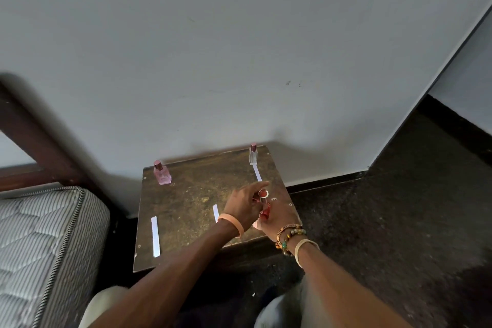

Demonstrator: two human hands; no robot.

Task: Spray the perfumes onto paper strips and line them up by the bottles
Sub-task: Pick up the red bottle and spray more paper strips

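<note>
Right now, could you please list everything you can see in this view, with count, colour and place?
Table: one, brown and worn, against the wall.
Pink bottle: one, far left corner of the table.
Clear bottle: one, pinkish cap, far right corner.
Red bottle: one, held in both hands above the table's right side.
Paper strips: three white; one near left, one near middle partly behind the left hand, one in front of the clear bottle.
Mattress: one, grey striped, left.
Wall: grey-white, behind.
Floor: dark, right.
Left hand: orange wristband.
Right hand: beaded bracelets.
</note>
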